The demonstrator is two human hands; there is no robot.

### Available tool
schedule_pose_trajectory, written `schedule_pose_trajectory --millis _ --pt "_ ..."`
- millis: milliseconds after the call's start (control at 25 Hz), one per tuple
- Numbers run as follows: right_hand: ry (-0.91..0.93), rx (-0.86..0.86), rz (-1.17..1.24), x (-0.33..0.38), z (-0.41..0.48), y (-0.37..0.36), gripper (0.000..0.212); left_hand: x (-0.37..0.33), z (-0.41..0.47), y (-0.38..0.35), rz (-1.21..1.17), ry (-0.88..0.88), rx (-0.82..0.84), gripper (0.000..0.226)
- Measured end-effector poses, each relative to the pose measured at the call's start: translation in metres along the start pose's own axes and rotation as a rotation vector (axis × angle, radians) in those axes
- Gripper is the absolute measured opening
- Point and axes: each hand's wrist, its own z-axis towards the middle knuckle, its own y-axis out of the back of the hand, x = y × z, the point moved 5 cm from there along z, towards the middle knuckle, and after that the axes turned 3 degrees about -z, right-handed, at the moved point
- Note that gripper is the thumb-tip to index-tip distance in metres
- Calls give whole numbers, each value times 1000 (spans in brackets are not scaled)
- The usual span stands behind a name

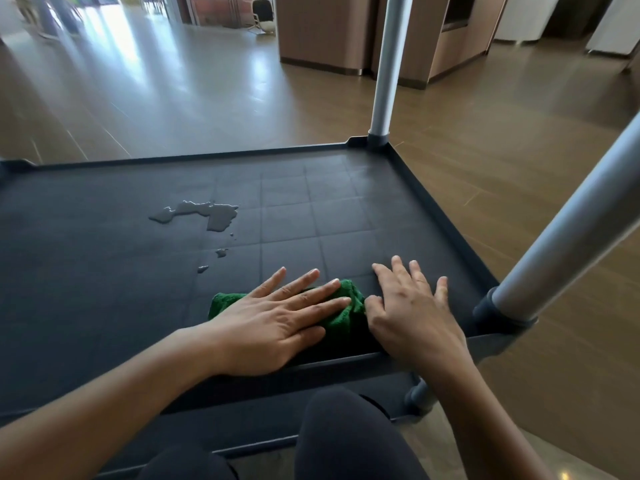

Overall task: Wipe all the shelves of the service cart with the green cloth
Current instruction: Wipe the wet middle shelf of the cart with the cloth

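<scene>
Green cloth (341, 322) is lying bunched at lower centre on the dark shelf (104, 271); soft, light, probably absorbent. Left hand (277, 317) is pressing it with straight fingers. Right hand (412, 306) is resting spread just beside it, gripping nothing. Puddle (207, 214) is sitting upper left of it; flat palm pressure is likely suiting it best.

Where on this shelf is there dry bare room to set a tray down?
The far right of the shelf, between the puddle and the right rim by the far post, is bare. So is the left stretch, from the puddle to the left rim. The near right is crowded: left hand flat on the green cloth, right hand beside it.
</scene>
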Motion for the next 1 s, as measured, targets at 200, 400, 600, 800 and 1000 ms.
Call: schedule_pose_trajectory --millis 200,400,600,800,1000 --pt "-2 11 45 1 0 -1 59 46 62 14 66 138 -118 49" --pt "-20 -17 40 1 -2 1 57 95 133 35 14 337 -160 51" --pt "-30 -49 94 1 -1 3 55 88 134 34 -1 343 -140 52" --pt "-44 -75 141 -1 -1 4 56 23 73 14 3 93 -59 51" --pt "-30 -73 113 -1 -2 2 70 -14 10 -1 -34 -92 95 48"
